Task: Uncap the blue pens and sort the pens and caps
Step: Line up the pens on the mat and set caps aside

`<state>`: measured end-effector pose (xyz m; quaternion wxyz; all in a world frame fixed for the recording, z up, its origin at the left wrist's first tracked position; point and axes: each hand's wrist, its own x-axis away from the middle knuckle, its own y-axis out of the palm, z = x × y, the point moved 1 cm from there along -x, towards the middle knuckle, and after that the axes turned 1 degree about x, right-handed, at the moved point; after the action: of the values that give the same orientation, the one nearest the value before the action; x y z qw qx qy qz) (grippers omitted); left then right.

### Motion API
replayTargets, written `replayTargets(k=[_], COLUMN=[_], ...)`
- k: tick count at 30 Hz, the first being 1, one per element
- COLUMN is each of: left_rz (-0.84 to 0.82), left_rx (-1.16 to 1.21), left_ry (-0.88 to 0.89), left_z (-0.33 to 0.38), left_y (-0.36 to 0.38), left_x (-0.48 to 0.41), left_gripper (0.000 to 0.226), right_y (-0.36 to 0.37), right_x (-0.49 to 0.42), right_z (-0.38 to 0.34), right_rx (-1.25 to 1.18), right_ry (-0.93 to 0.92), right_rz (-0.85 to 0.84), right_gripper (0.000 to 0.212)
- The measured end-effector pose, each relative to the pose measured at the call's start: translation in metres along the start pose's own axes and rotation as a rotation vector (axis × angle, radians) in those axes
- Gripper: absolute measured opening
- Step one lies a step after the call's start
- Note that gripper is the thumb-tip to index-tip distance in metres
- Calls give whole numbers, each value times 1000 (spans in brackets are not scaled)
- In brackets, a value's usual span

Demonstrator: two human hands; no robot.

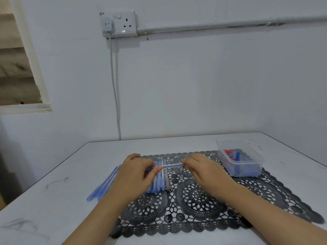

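Forearms (99,218) come in from the bottom edge, crossing the near scalloped border of a black lace mat (194,200) spread on the white worktop (53,174). Above the mat's middle, the left hand (134,172) and right hand (203,170) hold one blue pen (172,166) level between them. The left hand pinches its left end between thumb and curled fingers. The right hand's fingers are curled round its right end. The fingers hide both ends, so I cannot tell which end bears the cap.

Beneath the left hand, and partly hidden by it, a row of blue pens (158,183) lies side by side on the mat, pointing away from the camera. A grey pen (167,181) lies at the row's right edge. More pale blue pens (104,184) lie slanted on the bare worktop just left of the mat, their far ends behind the left wrist.

At the mid right of the frame a clear plastic tub (247,167) sits on the mat's far right corner, well apart from the hands. It holds red and blue pieces (235,156), probably caps, though the tub wall blurs them.

Behind the worktop a white wall carries a double socket (123,23) near the top centre, with a plug in its left side. A white cable (115,85) hangs from the plug down behind the worktop's far edge. A white conduit (230,25) runs from the socket to the right edge. An opening (17,59) shows in the upper left.
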<state>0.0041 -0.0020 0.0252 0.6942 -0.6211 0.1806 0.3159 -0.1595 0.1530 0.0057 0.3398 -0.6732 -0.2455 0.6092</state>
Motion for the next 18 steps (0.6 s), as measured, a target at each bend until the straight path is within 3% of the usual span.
replayTargets(k=[6,14,18], left_rz=[-3,18,10], left_rx=[23,55,51], left_ry=[10,10,-13], left_z=[-1,0,0], left_y=[1,0,-1], left_x=[1,2,3], left_gripper=[34,42,43], right_y=[-8,-10,-12], right_x=[0,-2,-2], right_z=[-1,3,1], right_rx=[-5,-28,29], right_ry=[9,-40,101], right_rz=[12,158,55], right_gripper=[25,32,75])
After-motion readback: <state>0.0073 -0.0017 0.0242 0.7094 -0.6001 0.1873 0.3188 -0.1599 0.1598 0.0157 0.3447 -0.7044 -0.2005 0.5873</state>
